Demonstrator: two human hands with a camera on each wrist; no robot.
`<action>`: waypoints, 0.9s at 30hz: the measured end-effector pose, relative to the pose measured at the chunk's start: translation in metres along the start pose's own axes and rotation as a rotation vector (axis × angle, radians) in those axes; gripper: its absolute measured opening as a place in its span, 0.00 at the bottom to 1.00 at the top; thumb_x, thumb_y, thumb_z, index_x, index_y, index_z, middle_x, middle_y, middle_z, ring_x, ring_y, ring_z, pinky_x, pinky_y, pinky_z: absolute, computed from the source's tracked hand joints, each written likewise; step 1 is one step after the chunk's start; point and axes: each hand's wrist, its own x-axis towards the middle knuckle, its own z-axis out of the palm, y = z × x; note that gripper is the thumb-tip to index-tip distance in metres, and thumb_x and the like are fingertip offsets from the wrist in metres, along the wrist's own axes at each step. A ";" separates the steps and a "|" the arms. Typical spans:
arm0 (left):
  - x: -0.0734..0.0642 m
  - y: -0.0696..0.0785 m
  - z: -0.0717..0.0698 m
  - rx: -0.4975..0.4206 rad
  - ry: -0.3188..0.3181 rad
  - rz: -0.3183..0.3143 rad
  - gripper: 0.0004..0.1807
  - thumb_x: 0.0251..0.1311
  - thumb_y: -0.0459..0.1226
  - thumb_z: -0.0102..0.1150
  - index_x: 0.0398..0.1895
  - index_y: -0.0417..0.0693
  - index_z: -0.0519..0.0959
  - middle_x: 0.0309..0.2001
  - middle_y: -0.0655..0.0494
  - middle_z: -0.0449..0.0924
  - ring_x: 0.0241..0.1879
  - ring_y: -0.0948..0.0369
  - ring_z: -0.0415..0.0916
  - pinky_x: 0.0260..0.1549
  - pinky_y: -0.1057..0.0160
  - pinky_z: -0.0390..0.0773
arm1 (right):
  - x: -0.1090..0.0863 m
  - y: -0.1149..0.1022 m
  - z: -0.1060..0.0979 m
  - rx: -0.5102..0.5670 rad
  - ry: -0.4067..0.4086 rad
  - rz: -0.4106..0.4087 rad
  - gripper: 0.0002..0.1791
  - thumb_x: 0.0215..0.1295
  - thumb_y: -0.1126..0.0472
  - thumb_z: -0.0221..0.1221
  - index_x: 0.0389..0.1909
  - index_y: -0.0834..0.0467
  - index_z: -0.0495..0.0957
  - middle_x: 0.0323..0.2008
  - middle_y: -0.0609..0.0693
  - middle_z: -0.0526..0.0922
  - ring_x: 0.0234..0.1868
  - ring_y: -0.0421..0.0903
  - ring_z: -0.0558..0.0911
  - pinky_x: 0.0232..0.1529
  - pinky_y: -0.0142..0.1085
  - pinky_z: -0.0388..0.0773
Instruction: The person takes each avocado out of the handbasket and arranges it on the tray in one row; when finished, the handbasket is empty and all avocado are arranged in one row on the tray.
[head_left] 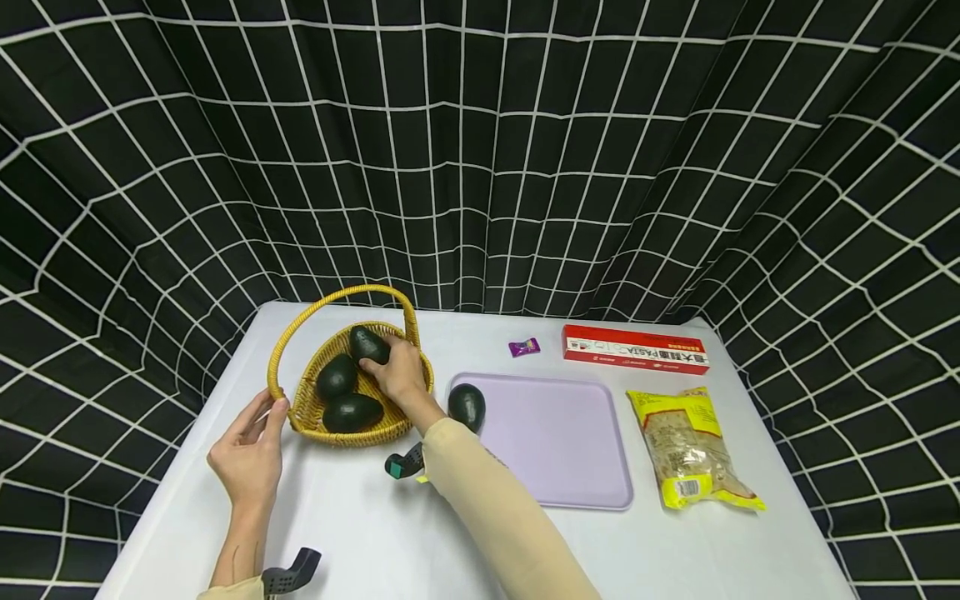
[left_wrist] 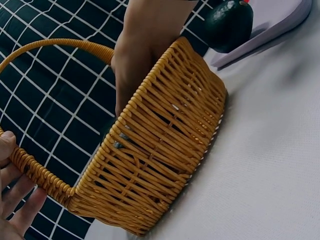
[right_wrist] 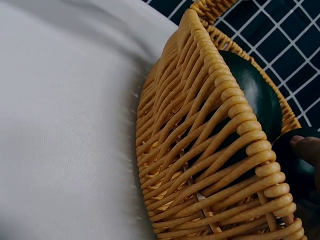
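Observation:
A yellow wicker basket [head_left: 401, 432] with a tall arched handle [head_left: 336, 296] stands at the left of the table. My left hand [head_left: 251, 454] pinches the lower left end of that handle between thumb and fingers. Inside the basket, my right hand [head_left: 401, 369] grips a dark green avocado [head_left: 368, 344] near the far rim. Two more avocados lie beside it, one at the left [head_left: 337, 377] and one at the front [head_left: 352, 413]. In the right wrist view, the thumb presses on the held avocado [right_wrist: 295, 162]. Another avocado [head_left: 467, 407] rests at the left edge of a lilac tray [head_left: 555, 442].
Right of the basket, a small purple wrapped candy [head_left: 524, 347] lies behind the tray. A red pasta box [head_left: 635, 349] is at the back right, with a yellow bag of food [head_left: 690, 450] in front of it. A black grid-patterned curtain [head_left: 480, 167] surrounds the table.

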 end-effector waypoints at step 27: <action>0.001 0.002 0.001 0.001 -0.003 -0.019 0.17 0.66 0.35 0.71 0.56 0.42 0.86 0.46 0.72 0.88 0.43 0.76 0.87 0.46 0.79 0.84 | -0.032 0.005 -0.057 0.232 -0.005 -0.027 0.33 0.61 0.52 0.76 0.64 0.61 0.81 0.53 0.60 0.88 0.53 0.50 0.90 0.50 0.32 0.88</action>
